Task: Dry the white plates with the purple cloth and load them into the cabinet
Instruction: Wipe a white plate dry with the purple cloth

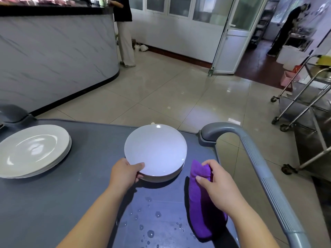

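Getting ready to wipe the top white plate point(155, 149) on its small pile, mid worktop point(71, 203) | left hand point(125, 173) grips its near rim | right hand point(216, 185) pinches the purple cloth point(202, 212) | tip: hold the rim tight, wipe from the middle out | plate faces up, round, no long side; cloth runs near to far

Both forearms reach forward, left hand point(125, 173) gripping the plate point(155, 149) rim, right hand point(218, 185) pinching the cloth point(200, 208).

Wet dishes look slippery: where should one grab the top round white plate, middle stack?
Take the round white plate by its near-left rim, from the near side, thumb on top: that edge stands clear of the plates beneath. The left hand grips there.
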Demonstrator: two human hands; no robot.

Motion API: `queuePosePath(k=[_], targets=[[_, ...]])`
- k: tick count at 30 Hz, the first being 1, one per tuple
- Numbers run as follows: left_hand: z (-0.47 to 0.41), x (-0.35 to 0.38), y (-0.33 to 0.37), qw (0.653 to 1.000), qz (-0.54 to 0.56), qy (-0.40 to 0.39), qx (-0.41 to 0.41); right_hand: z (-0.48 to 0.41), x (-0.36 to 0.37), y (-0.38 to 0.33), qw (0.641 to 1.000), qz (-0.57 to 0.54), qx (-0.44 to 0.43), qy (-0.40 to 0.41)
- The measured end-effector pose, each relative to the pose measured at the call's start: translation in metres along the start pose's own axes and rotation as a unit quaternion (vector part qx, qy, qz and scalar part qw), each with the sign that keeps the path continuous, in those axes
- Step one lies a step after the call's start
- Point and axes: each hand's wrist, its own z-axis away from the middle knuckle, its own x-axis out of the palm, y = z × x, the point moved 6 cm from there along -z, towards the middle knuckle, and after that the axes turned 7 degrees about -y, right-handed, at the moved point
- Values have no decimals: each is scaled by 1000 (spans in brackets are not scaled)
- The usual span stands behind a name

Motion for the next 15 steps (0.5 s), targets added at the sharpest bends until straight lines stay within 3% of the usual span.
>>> queuePosePath(k=[7,15], targets=[[23,-14,10,991,135,10,17,-2,-10,3,998,-13,-24,47],[38,-36,43,986,93,79,112,0,-12,-4,996,-55,-48,53]])
